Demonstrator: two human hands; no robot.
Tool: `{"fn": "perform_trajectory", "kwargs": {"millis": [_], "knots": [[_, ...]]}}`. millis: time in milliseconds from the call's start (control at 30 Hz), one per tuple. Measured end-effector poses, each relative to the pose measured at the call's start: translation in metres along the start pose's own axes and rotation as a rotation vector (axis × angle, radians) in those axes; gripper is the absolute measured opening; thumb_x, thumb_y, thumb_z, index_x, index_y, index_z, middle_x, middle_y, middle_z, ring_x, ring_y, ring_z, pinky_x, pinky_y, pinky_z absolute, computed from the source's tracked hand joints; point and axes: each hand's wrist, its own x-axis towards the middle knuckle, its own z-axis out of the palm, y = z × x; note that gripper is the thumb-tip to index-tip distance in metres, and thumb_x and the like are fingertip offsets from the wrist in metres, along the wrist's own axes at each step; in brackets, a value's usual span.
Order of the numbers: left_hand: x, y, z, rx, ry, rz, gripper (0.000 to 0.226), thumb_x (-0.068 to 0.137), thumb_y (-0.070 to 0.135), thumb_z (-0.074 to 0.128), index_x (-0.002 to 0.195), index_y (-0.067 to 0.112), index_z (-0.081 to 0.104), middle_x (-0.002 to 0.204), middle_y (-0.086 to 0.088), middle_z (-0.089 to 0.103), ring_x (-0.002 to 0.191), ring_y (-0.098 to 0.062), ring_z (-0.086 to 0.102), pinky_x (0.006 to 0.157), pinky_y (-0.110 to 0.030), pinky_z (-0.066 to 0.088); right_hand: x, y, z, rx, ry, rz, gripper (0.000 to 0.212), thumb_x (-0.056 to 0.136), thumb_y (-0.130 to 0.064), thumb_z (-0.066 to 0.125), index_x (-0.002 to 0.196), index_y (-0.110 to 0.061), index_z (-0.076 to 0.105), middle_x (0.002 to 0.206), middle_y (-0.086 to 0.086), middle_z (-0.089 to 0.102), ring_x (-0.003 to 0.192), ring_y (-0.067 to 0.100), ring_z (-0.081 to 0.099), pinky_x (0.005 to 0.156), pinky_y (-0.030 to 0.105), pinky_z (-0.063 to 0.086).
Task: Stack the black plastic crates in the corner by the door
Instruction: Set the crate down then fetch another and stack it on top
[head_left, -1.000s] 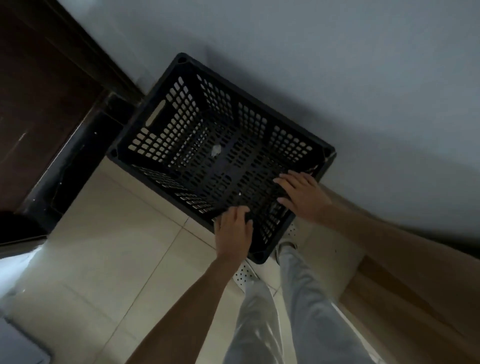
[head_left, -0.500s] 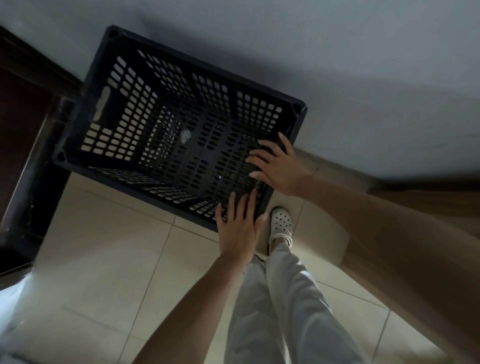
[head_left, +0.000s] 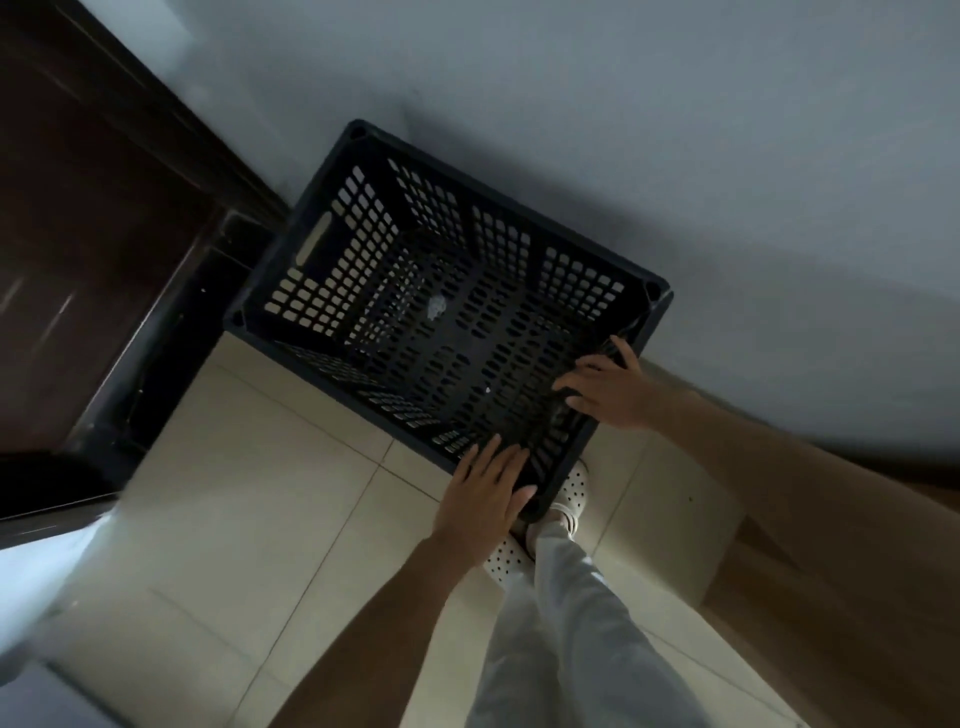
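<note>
A black perforated plastic crate (head_left: 332, 270) stands open side up in the corner, between the dark door (head_left: 78, 234) and the grey wall (head_left: 675, 130). A small pale scrap lies on its bottom. My left hand (head_left: 488, 493) lies flat on the crate's near corner rim, fingers stretched out and apart. My right hand (head_left: 608, 389) rests on the right-hand rim with the thumb along the edge and the fingers reaching over into the crate. Neither hand closes around the rim. Whether another crate sits beneath this one is hidden.
My legs in pale trousers (head_left: 561, 623) and white perforated shoes (head_left: 569, 491) stand right at the crate's near corner. Beige floor tiles (head_left: 260, 493) spread to the left. A brown wooden surface (head_left: 779, 597) runs along the right.
My left hand has let go of the near rim and now lies flat on it. My right hand stays on the right rim. The crate remains against the wall.
</note>
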Motion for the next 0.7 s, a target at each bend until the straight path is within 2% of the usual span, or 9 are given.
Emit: {"fn": "perform_trajectory", "kwargs": {"millis": [67, 133, 200, 233, 367, 533, 700], "knots": [[-0.01, -0.026, -0.007, 0.015, -0.019, 0.022, 0.063, 0.102, 0.048, 0.005, 0.157, 0.019, 0.019, 0.163, 0.002, 0.022, 0.154, -0.017, 0.005, 0.125, -0.038, 0.004, 0.002, -0.004, -0.013, 0.033, -0.085, 0.051, 0.036, 0.102, -0.037, 0.027, 0.136, -0.038, 0.039, 0.148, -0.007, 0.04, 0.143, 0.017, 0.026, 0.116, 0.049, -0.006], [-0.014, -0.054, -0.019, -0.041, 0.013, -0.04, 0.056, 0.105, 0.044, 0.014, 0.157, 0.021, 0.015, 0.164, 0.003, 0.017, 0.154, -0.016, 0.002, 0.125, -0.035, 0.004, 0.005, -0.011, -0.026, 0.111, -0.055, 0.107, 0.036, 0.102, -0.034, 0.03, 0.137, -0.031, 0.039, 0.143, 0.0, 0.047, 0.134, 0.023, 0.039, 0.116, 0.046, 0.016], [-0.015, -0.078, -0.035, -0.148, 0.11, -0.17, 0.053, 0.107, 0.038, 0.025, 0.156, 0.022, 0.02, 0.163, 0.003, 0.02, 0.153, -0.016, 0.006, 0.124, -0.034, 0.008, 0.01, -0.026, -0.038, 0.21, 0.024, 0.131, 0.037, 0.102, -0.031, 0.035, 0.138, -0.023, 0.039, 0.134, 0.008, 0.053, 0.122, 0.028, 0.051, 0.105, 0.043, 0.038], [-0.015, -0.09, -0.044, -0.178, 0.159, -0.25, 0.052, 0.107, 0.035, 0.028, 0.156, 0.022, 0.022, 0.163, 0.003, 0.021, 0.153, -0.017, 0.007, 0.124, -0.035, 0.009, 0.012, -0.037, -0.044, 0.231, 0.056, 0.117, 0.038, 0.102, -0.03, 0.037, 0.139, -0.021, 0.039, 0.132, 0.01, 0.054, 0.118, 0.03, 0.052, 0.1, 0.042, 0.044], [-0.02, -0.134, -0.073, -0.217, 0.313, -0.482, 0.052, 0.106, 0.029, 0.035, 0.156, 0.019, 0.025, 0.164, 0.0, 0.02, 0.153, -0.021, 0.011, 0.122, -0.041, 0.019, 0.03, -0.091, -0.063, 0.189, 0.14, -0.022, 0.045, 0.102, -0.032, 0.037, 0.145, -0.022, 0.03, 0.143, 0.005, 0.044, 0.127, 0.028, 0.045, 0.101, 0.043, 0.042], [-0.017, -0.188, -0.103, -0.223, 0.404, -0.529, 0.057, 0.104, 0.024, 0.04, 0.156, 0.013, 0.021, 0.164, -0.005, 0.019, 0.153, -0.024, 0.011, 0.121, -0.045, 0.021, 0.062, -0.161, -0.078, 0.142, 0.277, -0.194, 0.057, 0.101, -0.031, 0.039, 0.152, -0.023, 0.014, 0.153, 0.0, 0.028, 0.14, 0.022, 0.03, 0.11, 0.039, 0.035], [0.012, -0.251, -0.13, -0.233, 0.414, -0.538, 0.071, 0.101, 0.028, 0.046, 0.158, 0.013, 0.008, 0.166, -0.006, 0.009, 0.153, -0.026, 0.006, 0.123, -0.048, 0.016, 0.113, -0.203, -0.104, 0.058, 0.381, -0.198, 0.071, 0.099, -0.027, 0.041, 0.154, -0.022, -0.004, 0.162, 0.0, 0.008, 0.149, 0.022, 0.01, 0.117, 0.037, 0.02]]}}
